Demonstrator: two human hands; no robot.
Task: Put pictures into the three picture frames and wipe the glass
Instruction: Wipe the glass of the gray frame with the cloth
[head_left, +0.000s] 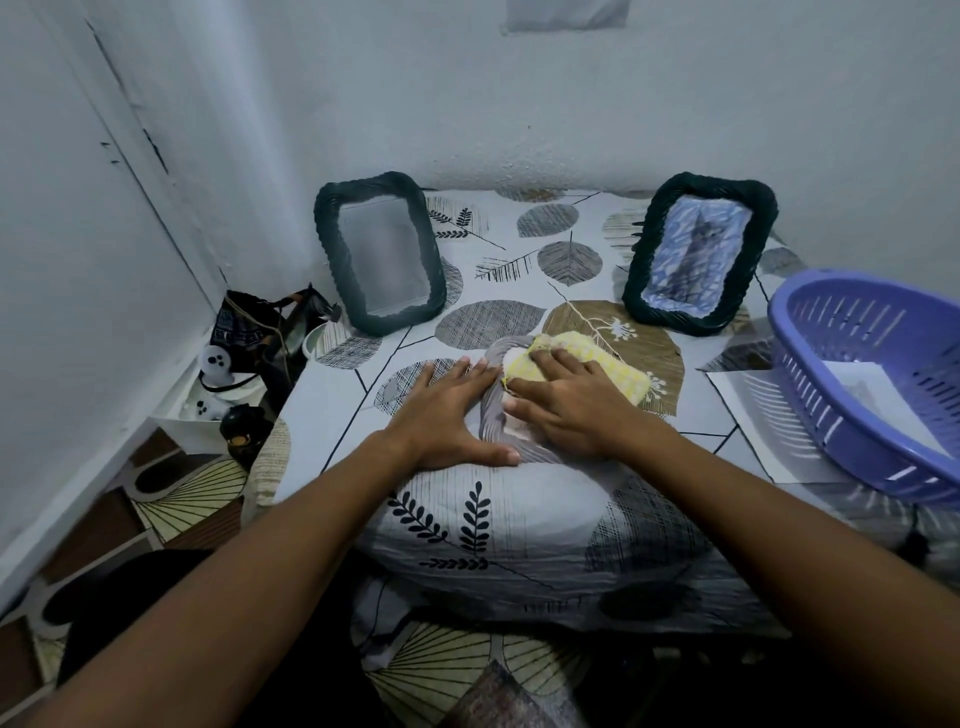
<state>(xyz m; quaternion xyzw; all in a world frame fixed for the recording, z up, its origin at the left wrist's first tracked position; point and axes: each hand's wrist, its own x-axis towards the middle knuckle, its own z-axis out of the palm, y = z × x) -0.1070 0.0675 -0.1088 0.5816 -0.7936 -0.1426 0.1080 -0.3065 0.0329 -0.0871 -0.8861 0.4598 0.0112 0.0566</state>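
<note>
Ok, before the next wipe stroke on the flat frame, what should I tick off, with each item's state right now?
1. Left hand steadies the grey frame, fingers flat along its edge: ok.
2. Right hand presses the yellow cloth onto that frame: ok.
3. Picture already inside the grey frame: cannot tell, the hands and cloth cover it.
4. Right dark frame stands upright, with a patterned picture inside: ok.
5. Left dark frame stands upright; whether it holds a picture: cannot tell, its glass looks hazy.
6. Purple basket stands apart from the wiping spot: ok.
</note>
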